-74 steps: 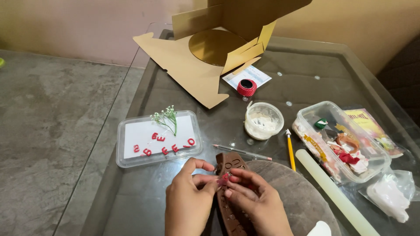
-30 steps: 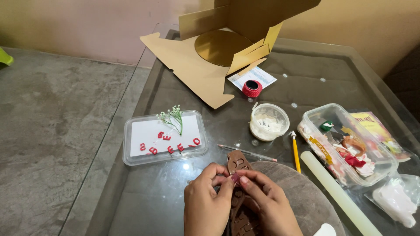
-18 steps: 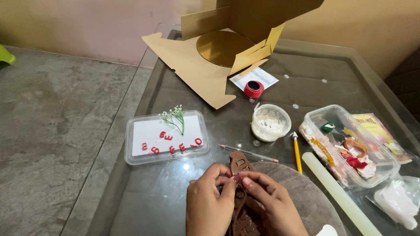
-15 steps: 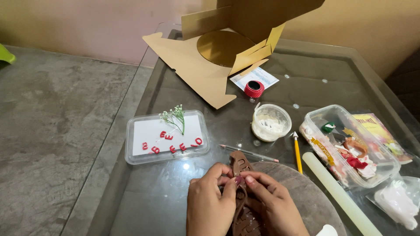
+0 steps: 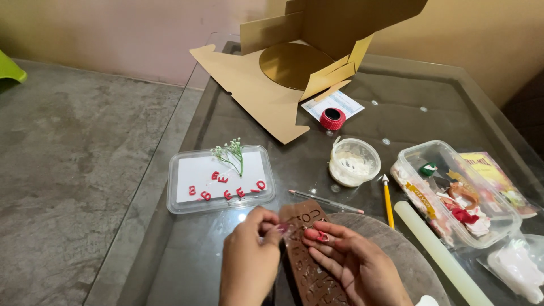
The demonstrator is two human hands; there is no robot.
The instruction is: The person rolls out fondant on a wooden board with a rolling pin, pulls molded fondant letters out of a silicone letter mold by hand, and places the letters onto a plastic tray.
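Tray (image 5: 181,198) left of bowl (image 5: 354,162), behind mould (image 5: 309,255)

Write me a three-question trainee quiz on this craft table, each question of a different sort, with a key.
1. True or false: the small red letters lie in the clear shallow tray.
2. Which thing lies under the right hand? A) brown letter mould B) yellow pencil C) white rolling pin
3. Fill in: the sprig of white flowers rests on the tray's ____ edge.

Key: 1 true; 2 A; 3 far. The left hand pinches at the mould's top end; whether it holds a piece cannot be told.
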